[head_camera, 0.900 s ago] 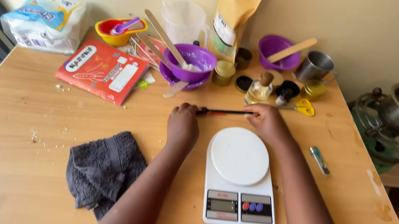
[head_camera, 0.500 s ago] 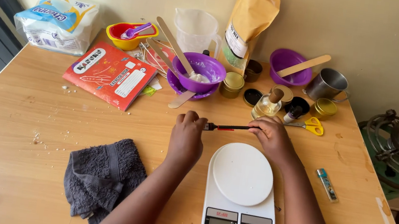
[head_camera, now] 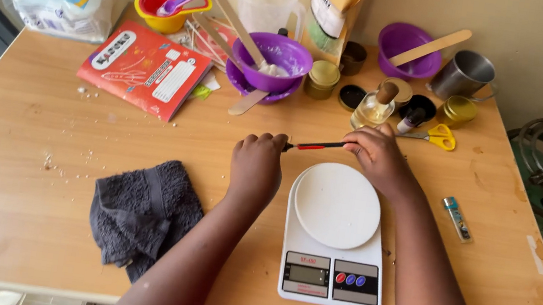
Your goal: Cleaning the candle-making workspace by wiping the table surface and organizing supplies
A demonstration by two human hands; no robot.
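Both of my hands hold one thin black-and-red stick-like tool (head_camera: 316,145) level above the wooden table (head_camera: 26,132), just behind the white kitchen scale (head_camera: 334,232). My left hand (head_camera: 255,170) is a fist closed round the tool's left end. My right hand (head_camera: 376,154) pinches its right end. What the tool is exactly I cannot tell. The scale's round plate is bare.
A dark grey cloth (head_camera: 139,212) lies left of my left arm. Behind my hands stand a purple bowl with wooden sticks (head_camera: 272,57), a small glass bottle (head_camera: 371,106), yellow scissors (head_camera: 438,135), tins, a metal cup (head_camera: 465,73) and a red booklet (head_camera: 145,67). A lighter (head_camera: 457,218) lies right.
Both hands stay on the thin tool behind the scale; their grip looks the same. The camera has shifted, so the table sits a little differently in view.
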